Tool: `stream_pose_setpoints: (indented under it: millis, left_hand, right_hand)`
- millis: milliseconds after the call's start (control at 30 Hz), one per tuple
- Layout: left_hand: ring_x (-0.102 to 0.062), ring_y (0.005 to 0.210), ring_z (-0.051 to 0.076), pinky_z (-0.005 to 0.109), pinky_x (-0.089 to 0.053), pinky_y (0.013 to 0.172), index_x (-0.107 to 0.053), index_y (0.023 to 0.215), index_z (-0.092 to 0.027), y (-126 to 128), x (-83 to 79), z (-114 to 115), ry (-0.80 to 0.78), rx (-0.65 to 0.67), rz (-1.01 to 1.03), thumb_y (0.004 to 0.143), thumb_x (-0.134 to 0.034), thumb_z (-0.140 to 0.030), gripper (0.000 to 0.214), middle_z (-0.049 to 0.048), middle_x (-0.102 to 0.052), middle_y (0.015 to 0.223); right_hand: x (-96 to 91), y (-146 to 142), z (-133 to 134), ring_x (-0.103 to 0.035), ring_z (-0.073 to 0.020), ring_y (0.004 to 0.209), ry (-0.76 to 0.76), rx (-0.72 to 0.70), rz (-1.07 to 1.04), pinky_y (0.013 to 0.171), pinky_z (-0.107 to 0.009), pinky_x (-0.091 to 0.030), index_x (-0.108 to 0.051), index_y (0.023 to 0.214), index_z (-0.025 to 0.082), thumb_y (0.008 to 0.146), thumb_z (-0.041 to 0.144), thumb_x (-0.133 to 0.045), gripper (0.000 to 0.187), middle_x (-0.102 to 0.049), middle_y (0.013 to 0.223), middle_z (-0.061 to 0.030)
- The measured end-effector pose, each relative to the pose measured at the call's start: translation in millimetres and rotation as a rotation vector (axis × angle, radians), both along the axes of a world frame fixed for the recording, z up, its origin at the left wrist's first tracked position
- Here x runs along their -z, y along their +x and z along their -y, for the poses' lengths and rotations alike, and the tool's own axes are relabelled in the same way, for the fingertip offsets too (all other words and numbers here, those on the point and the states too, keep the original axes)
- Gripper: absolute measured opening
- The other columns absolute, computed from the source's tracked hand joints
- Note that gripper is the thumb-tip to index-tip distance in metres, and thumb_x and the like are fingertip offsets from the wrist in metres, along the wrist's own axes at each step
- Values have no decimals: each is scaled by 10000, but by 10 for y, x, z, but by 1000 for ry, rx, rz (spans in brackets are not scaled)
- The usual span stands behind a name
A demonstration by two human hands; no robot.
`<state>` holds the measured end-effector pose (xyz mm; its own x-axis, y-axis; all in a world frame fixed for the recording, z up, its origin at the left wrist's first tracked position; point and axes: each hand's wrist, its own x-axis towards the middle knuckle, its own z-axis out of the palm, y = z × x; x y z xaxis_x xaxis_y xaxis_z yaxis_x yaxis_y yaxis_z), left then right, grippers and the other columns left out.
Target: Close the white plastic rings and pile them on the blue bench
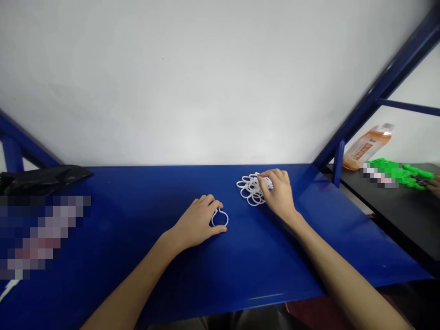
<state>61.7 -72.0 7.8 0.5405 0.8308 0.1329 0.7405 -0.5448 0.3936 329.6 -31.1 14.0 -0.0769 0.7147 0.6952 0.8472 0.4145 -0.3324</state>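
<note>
On the blue tabletop, a single white plastic ring lies between the thumb and index finger of my left hand. The ring's upper end shows a small gap or catch near the index fingertip. To the right, several similar rings make a flat, overlapping white pile. My right hand is over the right side of this pile, thumb and index finger closed at a ring's edge. Its fingers partly cover the rings there, so the exact grip is hard to see.
A black plastic bag lies at the table's left, above a blurred-out patch. Blue frame posts rise at both sides. Beyond the right one, a black table carries an orange bottle, green items and another person's hand.
</note>
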Motion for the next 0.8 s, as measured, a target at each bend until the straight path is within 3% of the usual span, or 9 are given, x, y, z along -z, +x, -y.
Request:
stream_pose_setpoints:
  millis: [133, 233, 367, 600, 700, 800]
  left_hand:
    - [-570, 1110, 271, 448, -465, 975, -543, 1252, -223, 66, 22, 6, 130, -6, 132, 814, -734, -346, 494, 75, -588, 1194]
    - [-567, 1129, 263, 438, -480, 977, -521, 1261, -231, 106, 49, 23, 222, 5, 209, 825, -726, -322, 490, 81, -568, 1202]
    - [-593, 1052, 230, 404, -512, 931, -548, 1206, -240, 130, 44, 54, 218, 45, 288, 851, -713, -368, 412, 62, -575, 1141]
    - [-629, 869, 149, 296, -538, 812, -621, 1059, -227, 118, 38, 14, 132, -2, 448, 949, -576, -263, 124, 18, -631, 990]
    - [-638, 836, 145, 284, -532, 797, -654, 951, -224, 121, 68, -2, 111, -17, 436, 937, -586, -266, 81, 9, -659, 952]
    - [-643, 827, 150, 279, -518, 786, -660, 880, -222, 128, 117, 7, 129, -22, 436, 936, -576, -259, 108, 1, -680, 894]
  right_hand:
    - [-20, -300, 277, -607, -227, 937, -146, -367, -19, 868, -392, -474, -652, 997, 222, 980, 320, -534, 154, -691, 984, -71]
    - [47, -458, 387, -638, -176, 794, -356, -510, -76, 735, -320, -505, -631, 1044, 219, 963, 349, -571, 164, -698, 920, -45]
    - [103, -485, 386, -612, -135, 649, -500, -547, -143, 634, -269, -475, -624, 977, 212, 985, 302, -521, 136, -687, 789, -5]
    - [63, -473, 405, -592, -136, 730, -496, -663, -178, 665, -261, -468, -648, 944, 209, 972, 287, -552, 126, -660, 841, -15]
    - [65, -499, 435, -575, -132, 707, -542, -692, -183, 659, -260, -464, -651, 906, 202, 976, 307, -560, 155, -636, 801, -8]
    - [78, -503, 465, -591, -144, 736, -496, -716, -175, 689, -278, -479, -667, 915, 201, 991, 305, -538, 183, -641, 811, -21]
